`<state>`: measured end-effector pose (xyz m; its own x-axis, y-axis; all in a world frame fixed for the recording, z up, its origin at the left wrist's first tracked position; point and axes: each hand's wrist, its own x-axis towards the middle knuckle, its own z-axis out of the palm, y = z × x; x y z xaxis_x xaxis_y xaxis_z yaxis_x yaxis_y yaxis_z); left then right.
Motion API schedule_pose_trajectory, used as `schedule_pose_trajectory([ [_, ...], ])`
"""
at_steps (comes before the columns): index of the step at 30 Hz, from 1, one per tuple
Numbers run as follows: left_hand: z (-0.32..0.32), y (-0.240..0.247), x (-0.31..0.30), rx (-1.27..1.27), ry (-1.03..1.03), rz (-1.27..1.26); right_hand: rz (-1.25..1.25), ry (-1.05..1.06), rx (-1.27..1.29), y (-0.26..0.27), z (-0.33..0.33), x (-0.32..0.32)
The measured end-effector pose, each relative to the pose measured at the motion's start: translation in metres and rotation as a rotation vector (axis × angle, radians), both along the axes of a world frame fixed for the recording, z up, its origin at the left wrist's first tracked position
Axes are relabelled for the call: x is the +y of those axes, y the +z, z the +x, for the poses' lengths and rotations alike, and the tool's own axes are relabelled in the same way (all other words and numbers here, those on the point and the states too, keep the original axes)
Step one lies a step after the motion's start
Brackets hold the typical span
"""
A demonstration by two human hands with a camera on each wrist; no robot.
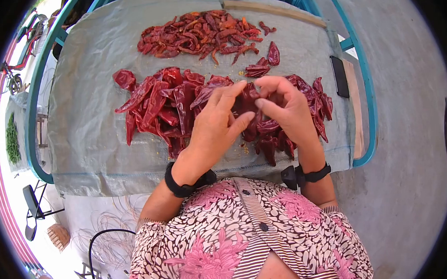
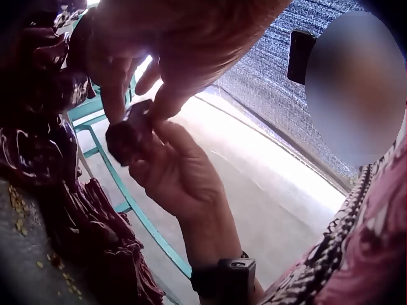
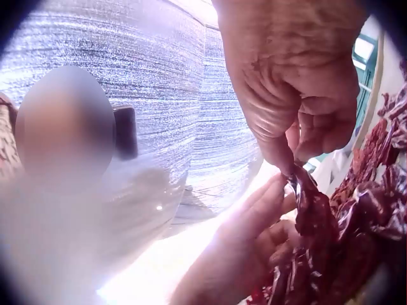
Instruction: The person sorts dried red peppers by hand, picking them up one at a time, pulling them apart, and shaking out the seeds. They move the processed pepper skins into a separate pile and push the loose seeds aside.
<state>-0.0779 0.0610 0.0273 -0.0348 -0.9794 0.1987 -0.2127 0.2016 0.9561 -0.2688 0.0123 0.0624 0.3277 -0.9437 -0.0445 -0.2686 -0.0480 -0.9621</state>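
Between both hands, over the near pile, is a dark red dried chili pepper [image 1: 250, 94]. My left hand [image 1: 213, 121] pinches it from the left with thumb and fingers. From the other side, my right hand [image 1: 288, 108] pinches the same pepper, its thumb and curled fingers close to the left fingertips. In the left wrist view, the glossy pepper [image 2: 129, 135] sits between both sets of fingertips. The right wrist view has the right thumb and finger at the pepper's top end [image 3: 297, 181]. Large dried chilies [image 1: 157, 100] lie heaped left of the hands, and more [image 1: 311, 96] lie to the right.
A pile of smaller, orange-red dried chilies [image 1: 199, 33] lies farther back on the grey woven sheet [image 1: 92, 95]. A few single chilies [image 1: 273, 53] lie between the piles. A black phone [image 1: 339, 76] rests at the right edge, inside the teal metal frame [image 1: 369, 98]. Yellow seeds dot the sheet.
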Motion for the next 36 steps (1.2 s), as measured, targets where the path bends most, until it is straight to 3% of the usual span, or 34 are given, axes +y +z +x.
schedule_pose_trajectory([
  [1, -0.002, -0.003, -0.001, -0.001, 0.022, -0.072, 0.018, 0.041, -0.099, -0.001, 0.002, 0.002],
  [3, -0.004, -0.011, -0.004, -0.003, 0.063, -0.219, -0.059, -0.033, 0.047, -0.002, 0.001, -0.003],
  [6, 0.009, -0.008, -0.001, -0.006, 0.106, -0.174, -0.208, -0.103, 0.345, -0.018, -0.009, -0.020],
  [12, 0.009, -0.011, -0.002, -0.113, 0.273, -0.297, -0.572, 0.112, 0.849, -0.047, -0.004, -0.031],
  [15, 0.016, -0.015, 0.001, -0.376, 0.252, -0.385, -0.504, 0.183, 0.960, -0.047, -0.001, -0.033],
  [21, 0.018, -0.013, 0.009, -0.289, 0.256, -0.314, -0.365, 0.139, 0.724, -0.026, -0.023, -0.039],
  [25, 0.012, -0.013, 0.010, -0.133, 0.189, -0.255, -0.322, -0.029, 0.546, 0.014, -0.035, -0.028],
  [28, 0.006, -0.005, 0.012, -0.101, 0.133, -0.234, -0.255, -0.002, 0.419, 0.034, -0.030, -0.015],
  [32, -0.006, -0.011, 0.007, -0.092, 0.035, -0.182, -0.138, 0.172, 0.236, 0.030, -0.015, -0.006],
  [35, -0.004, -0.012, 0.013, -0.033, 0.067, -0.042, -0.055, 0.078, 0.161, 0.015, -0.010, -0.015],
  [36, 0.000, -0.009, 0.013, -0.032, 0.099, -0.001, -0.197, 0.052, 0.288, 0.008, -0.013, -0.027],
])
